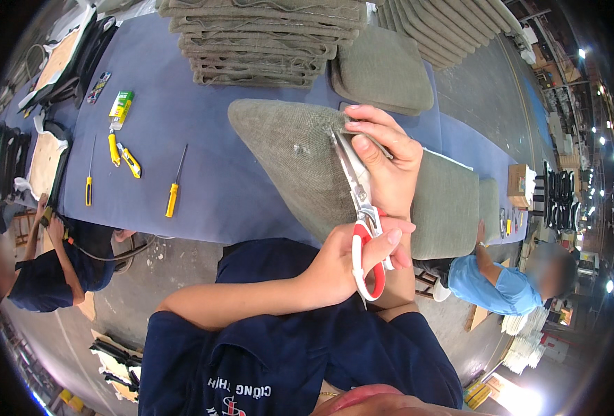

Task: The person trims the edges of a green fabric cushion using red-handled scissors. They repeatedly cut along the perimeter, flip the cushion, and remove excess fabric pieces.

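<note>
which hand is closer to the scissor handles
Left. The left hand grips the scissor handles; the right hand is farther up, beside the blades.

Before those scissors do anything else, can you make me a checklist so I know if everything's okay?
1. Scissors in hand: ok, the left hand holds them by the red-and-white handles.
2. Grey-green padded piece held: ok, the right hand grips it near its far edge.
3. Fingers well away from the blades: not ok, the right thumb is very close beside them.
4. Blade tips touching the piece: cannot tell from this angle.
5. Yellow-handled screwdriver out of the way: ok, it lies apart, to the left.
</note>
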Action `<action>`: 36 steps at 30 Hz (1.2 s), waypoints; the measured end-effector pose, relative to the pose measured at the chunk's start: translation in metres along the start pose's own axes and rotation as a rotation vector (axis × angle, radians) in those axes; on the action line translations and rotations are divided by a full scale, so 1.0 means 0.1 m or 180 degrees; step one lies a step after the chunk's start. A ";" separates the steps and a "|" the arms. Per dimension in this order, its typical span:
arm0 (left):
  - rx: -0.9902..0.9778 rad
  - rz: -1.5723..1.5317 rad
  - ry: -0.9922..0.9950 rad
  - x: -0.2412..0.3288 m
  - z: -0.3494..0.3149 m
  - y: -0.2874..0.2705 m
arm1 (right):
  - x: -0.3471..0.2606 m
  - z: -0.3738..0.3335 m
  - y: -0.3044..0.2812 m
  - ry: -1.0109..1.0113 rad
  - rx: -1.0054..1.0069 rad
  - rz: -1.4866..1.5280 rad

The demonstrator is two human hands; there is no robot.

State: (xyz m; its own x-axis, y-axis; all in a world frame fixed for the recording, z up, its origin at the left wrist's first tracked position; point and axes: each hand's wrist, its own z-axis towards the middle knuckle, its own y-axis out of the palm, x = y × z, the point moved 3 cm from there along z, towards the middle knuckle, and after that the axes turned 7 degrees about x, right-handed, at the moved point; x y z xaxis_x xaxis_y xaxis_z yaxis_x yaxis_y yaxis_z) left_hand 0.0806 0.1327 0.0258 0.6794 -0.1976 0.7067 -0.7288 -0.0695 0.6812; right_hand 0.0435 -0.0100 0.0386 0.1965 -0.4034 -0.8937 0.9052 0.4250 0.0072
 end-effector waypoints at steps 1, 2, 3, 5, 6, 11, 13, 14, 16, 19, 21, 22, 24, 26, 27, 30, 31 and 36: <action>0.0002 -0.0040 -0.0022 0.00 0.00 0.01 | 0.00 0.00 0.00 0.0012 -0.0003 0.0009; 0.0003 -0.0079 -0.0044 0.02 0.00 0.02 | 0.00 0.00 0.00 0.0024 -0.0006 0.0019; 0.0011 -0.0119 -0.0063 0.02 0.00 0.02 | 0.01 -0.01 0.00 0.0022 -0.0013 0.0059; -0.0015 -0.0007 0.0059 -0.02 0.01 0.03 | 0.02 -0.02 -0.01 0.0017 -0.0030 0.0138; -0.0032 0.0046 0.0112 -0.04 0.01 0.02 | 0.02 -0.02 -0.01 0.0007 -0.0057 0.0163; -0.0091 -0.0130 0.0061 0.00 0.03 0.07 | 0.04 -0.03 0.01 -0.0133 -0.0274 0.0350; -0.0040 -0.0119 0.0026 0.00 0.04 0.07 | 0.06 -0.04 0.03 -0.0060 -0.0379 0.0317; -0.0005 -0.0063 0.0019 0.01 0.05 0.07 | 0.07 -0.04 0.03 -0.0024 -0.0432 0.0302; 0.0040 0.0004 0.0031 0.01 0.06 0.07 | 0.05 -0.03 0.02 -0.0104 -0.0406 0.0270; 0.0100 0.0009 0.0138 -0.01 0.07 0.11 | 0.09 -0.03 -0.01 -0.0051 -0.0451 0.0314; 0.0122 -0.0043 0.0249 -0.01 0.07 0.14 | 0.10 -0.02 -0.02 -0.0069 -0.0464 0.0307; 0.0134 -0.0061 0.0290 -0.01 0.08 0.14 | 0.10 -0.01 -0.02 -0.0133 -0.0448 0.0269; 0.0164 -0.0098 0.0379 -0.02 0.09 0.14 | 0.11 0.01 -0.02 -0.0221 -0.0424 0.0189; 0.0054 0.0046 0.0599 -0.08 0.10 0.12 | 0.14 0.02 -0.04 -0.0270 -0.0407 0.0106; -0.0011 0.0116 0.0705 -0.10 0.11 0.11 | 0.12 0.03 -0.03 -0.0236 -0.0392 0.0117; -0.0152 0.0028 0.0444 -0.14 0.10 0.11 | 0.09 0.05 -0.01 -0.0169 -0.0241 0.0187; -0.0186 0.0019 0.0406 -0.13 0.10 0.10 | 0.08 0.05 0.00 -0.0139 -0.0217 0.0229; -0.0248 -0.0185 0.0093 -0.03 0.07 0.10 | 0.13 0.03 -0.02 -0.0194 -0.0409 0.0239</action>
State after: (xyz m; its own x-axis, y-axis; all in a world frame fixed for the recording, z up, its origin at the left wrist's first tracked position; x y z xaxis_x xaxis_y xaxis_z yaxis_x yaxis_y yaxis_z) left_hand 0.0708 0.1254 0.0289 0.7234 -0.1669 0.6700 -0.6800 -0.0035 0.7332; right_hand 0.0456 -0.0185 0.0289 0.2878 -0.4135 -0.8638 0.8321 0.5544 0.0119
